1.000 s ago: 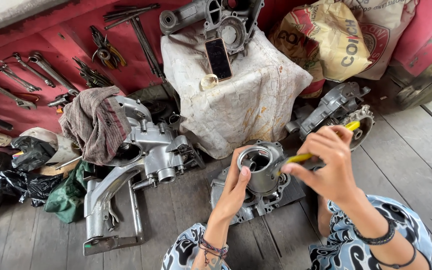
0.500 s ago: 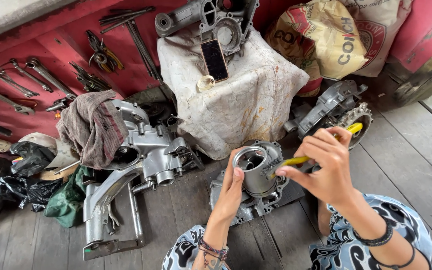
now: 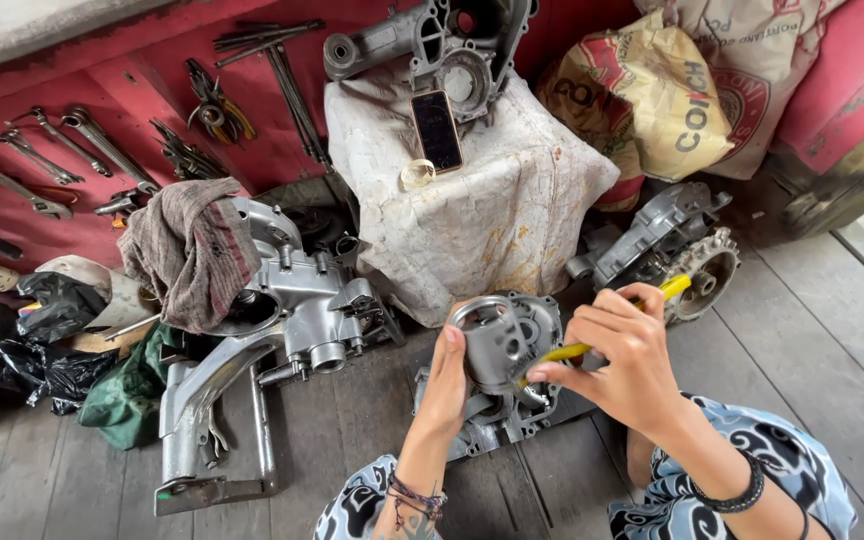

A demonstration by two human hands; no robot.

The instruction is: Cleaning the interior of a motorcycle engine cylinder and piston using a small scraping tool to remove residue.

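Note:
My left hand grips a grey metal piston from its left side and holds it above an engine case half lying on the wooden floor. My right hand holds a yellow-handled tool, and its tip rests against the piston's lower right side. Both hands hover low over the floor, just in front of my knees in patterned fabric.
A large grey engine casing with a rag draped on it lies to the left. A cloth-covered block carries a phone and another casing. Wrenches lie on the red ledge. Sacks and a geared cover sit at right.
The piston and both hands have stayed together with only a slight shift; the view has drifted a little. The tool tip remains at the piston.

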